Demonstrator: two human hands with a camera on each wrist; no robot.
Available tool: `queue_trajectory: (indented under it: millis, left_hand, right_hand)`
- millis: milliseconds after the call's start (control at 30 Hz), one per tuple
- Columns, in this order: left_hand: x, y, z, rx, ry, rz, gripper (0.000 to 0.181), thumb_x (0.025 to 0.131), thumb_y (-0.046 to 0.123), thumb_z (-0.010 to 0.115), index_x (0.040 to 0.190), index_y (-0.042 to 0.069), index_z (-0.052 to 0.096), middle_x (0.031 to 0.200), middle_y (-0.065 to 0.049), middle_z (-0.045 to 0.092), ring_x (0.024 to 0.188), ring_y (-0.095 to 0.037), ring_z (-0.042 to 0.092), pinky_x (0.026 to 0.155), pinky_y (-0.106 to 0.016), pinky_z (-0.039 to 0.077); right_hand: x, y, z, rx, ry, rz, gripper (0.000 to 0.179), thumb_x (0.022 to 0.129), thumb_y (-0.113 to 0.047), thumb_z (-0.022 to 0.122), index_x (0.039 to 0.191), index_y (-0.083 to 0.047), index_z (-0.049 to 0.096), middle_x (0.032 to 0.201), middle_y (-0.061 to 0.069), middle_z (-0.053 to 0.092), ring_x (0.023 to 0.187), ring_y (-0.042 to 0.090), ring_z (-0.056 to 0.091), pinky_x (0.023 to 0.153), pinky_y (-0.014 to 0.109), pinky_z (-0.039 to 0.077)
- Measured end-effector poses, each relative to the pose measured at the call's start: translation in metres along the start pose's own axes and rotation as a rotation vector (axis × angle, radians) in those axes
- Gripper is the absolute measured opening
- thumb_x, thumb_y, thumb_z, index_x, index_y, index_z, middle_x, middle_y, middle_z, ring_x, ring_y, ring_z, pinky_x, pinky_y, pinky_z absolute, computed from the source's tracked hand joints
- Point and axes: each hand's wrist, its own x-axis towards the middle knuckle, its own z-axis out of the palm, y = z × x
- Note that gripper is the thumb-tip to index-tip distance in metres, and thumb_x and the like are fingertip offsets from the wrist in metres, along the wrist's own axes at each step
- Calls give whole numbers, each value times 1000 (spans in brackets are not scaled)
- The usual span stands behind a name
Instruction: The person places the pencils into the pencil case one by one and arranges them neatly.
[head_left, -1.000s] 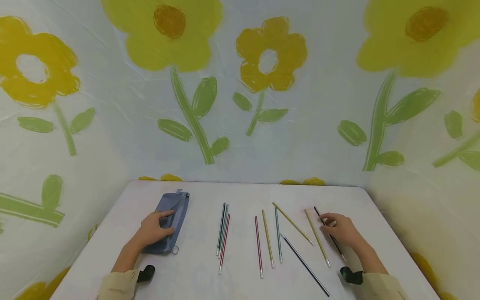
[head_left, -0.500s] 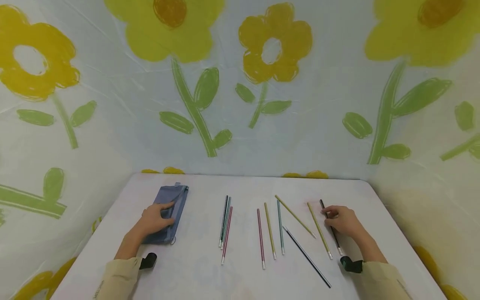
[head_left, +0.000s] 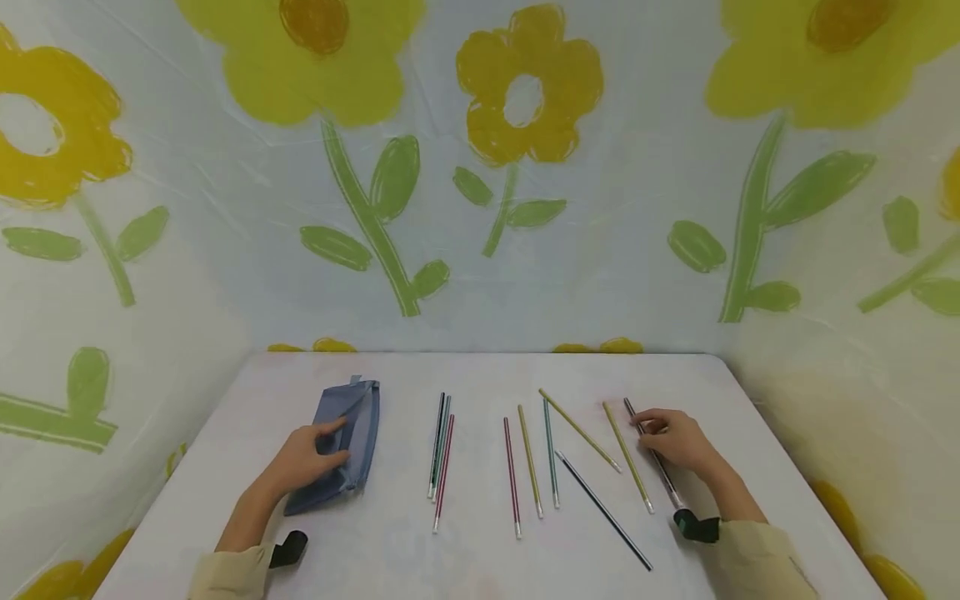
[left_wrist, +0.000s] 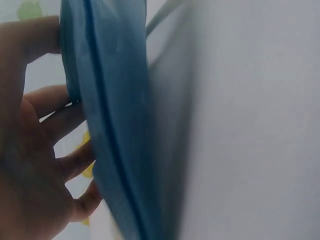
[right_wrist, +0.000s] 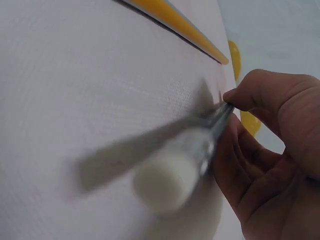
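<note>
At the left of the table in the head view, my left hand [head_left: 303,457] holds a blue-grey zippered pencil case [head_left: 368,421]. The left wrist view has the case [left_wrist: 122,125] standing at a tilt, the hand's thumb and fingers on its far side. Over on the right, my right hand [head_left: 677,439] pinches a black pencil [head_left: 664,478] between thumb and fingers. Close up in the right wrist view, the pencil's white eraser [right_wrist: 165,182] points toward the camera, raised off the table above its shadow. A yellow pencil [head_left: 628,458] lies just left of that hand.
A dark, a green and a red pencil [head_left: 444,475] lie together right of the case. Further right are another red pencil [head_left: 512,477], yellow pencils [head_left: 530,462], a green pencil [head_left: 551,457] and a slanting black pencil [head_left: 603,510]. A flowered curtain [head_left: 525,292] stands behind the table [head_left: 360,558].
My right thumb and fingers have closed on the black pencil, and its eraser end has risen. The pencil case has tilted up under my left hand. The view has shifted slightly.
</note>
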Motion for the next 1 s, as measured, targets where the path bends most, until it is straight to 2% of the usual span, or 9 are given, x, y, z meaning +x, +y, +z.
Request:
queue_trajectory:
  millis: [100,233,333,433,500,600,767,900,1000]
  left_hand:
    - [0,5,-3,10,29,-26,65,86,30,72,140,1,52,128,-24,58,119,-42,52,92,-65,36]
    - [3,7,-7,-11,41,-46,66,84,29,75,140,1,52,123,-24,61,110,-38,57,84,-57,44]
    - [5,4,-6,-50,32,-14,64,84,23,75,139,-1,52,128,-25,57,115,-39,55,87,-52,47]
    - [6,2,-3,-83,16,18,61,85,19,74,139,0,52,135,-25,53,124,-42,47,96,-56,40]
    - [6,1,-1,-99,4,32,60,85,16,73,139,0,52,137,-24,51,127,-43,43,98,-57,38]
    - [6,4,2,-127,-6,35,59,84,13,71,139,1,53,139,-21,50,129,-41,42,99,-58,37]
    - [7,17,6,-189,-19,38,59,83,10,68,140,3,52,141,-17,49,127,-33,45,96,-51,40]
    - [3,21,15,-226,0,58,58,85,9,67,140,2,52,141,-17,49,116,-26,50,89,-43,43]
    - [0,23,24,-284,9,73,56,87,9,67,140,2,51,142,-15,49,120,-27,50,91,-40,43]
  right_hand:
    - [6,-3,0,54,4,-16,32,86,-5,69,117,-1,67,93,12,60,77,23,51,58,32,43]
    - [7,-2,-2,145,-18,3,34,87,-6,67,121,2,64,93,13,59,76,23,53,59,31,45]
    - [2,0,-2,200,-23,23,37,89,-7,66,124,4,61,96,15,59,77,23,54,61,32,48]
    - [-5,-2,-1,247,-8,34,40,90,-9,66,128,3,58,102,17,59,82,23,55,64,31,51]
    - [-9,-7,0,283,-4,28,42,92,-9,64,131,4,56,105,19,57,85,24,56,67,31,53]
    - [-14,-20,0,316,10,10,43,94,-11,63,134,3,54,107,20,56,87,22,57,69,31,54]
    - [-13,-53,4,392,33,-39,43,95,-10,61,135,4,52,107,21,56,85,20,59,68,32,55]
    - [-12,-78,15,446,28,-42,42,95,-8,60,135,3,52,107,22,54,85,21,59,70,33,54]
    - [-13,-93,27,476,17,-28,42,95,-8,60,135,1,53,108,21,53,87,22,59,71,33,54]
